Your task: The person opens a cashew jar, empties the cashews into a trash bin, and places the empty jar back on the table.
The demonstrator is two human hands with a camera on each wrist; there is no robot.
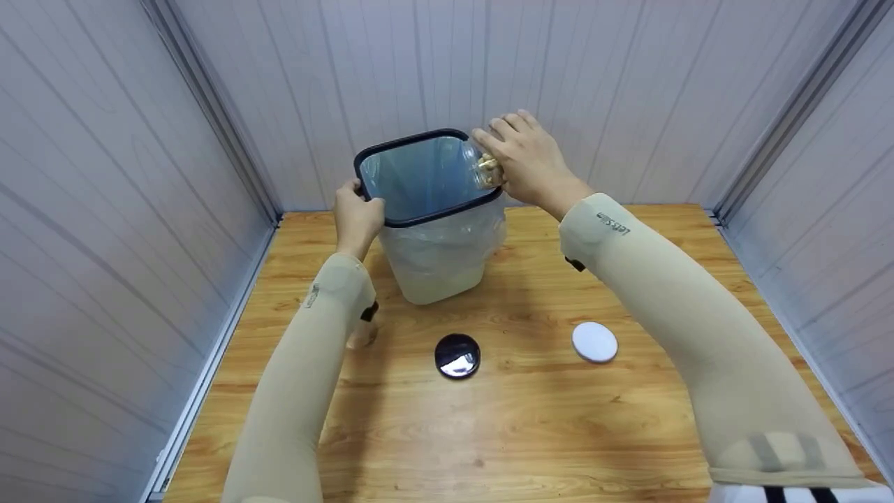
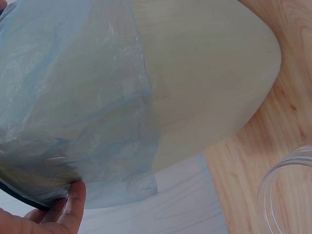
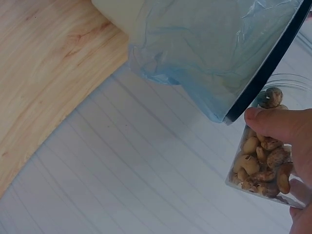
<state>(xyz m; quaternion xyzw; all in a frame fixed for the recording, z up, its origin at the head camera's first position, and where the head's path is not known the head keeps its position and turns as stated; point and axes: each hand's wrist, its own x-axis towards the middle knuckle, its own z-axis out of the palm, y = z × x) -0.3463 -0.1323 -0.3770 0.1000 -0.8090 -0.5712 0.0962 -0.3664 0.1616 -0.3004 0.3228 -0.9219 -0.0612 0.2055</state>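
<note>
A pale trash bin (image 1: pixel 436 285) with a black rim (image 1: pixel 447 214) stands on the wooden surface, lined with a thin bluish plastic bag (image 2: pixel 97 97) folded over its outside. At the rim's near left corner, my left hand (image 1: pixel 358 218) grips the edge, thumb toward the inside. My right hand (image 1: pixel 532 159) holds a clear plastic jar (image 1: pixel 482 183) tilted at the bin's right side, its mouth over the opening. Cashew nuts (image 3: pixel 261 163) fill much of the jar in the right wrist view. My palm hides part of the jar.
A glossy black lid (image 1: pixel 457 356) lies in front of the bin, and a white lid (image 1: pixel 594 342) lies farther right. Another clear container (image 2: pixel 273 195) stands near my left forearm, mostly hidden in the head view. Pale panelled walls (image 1: pixel 279 105) enclose the surface.
</note>
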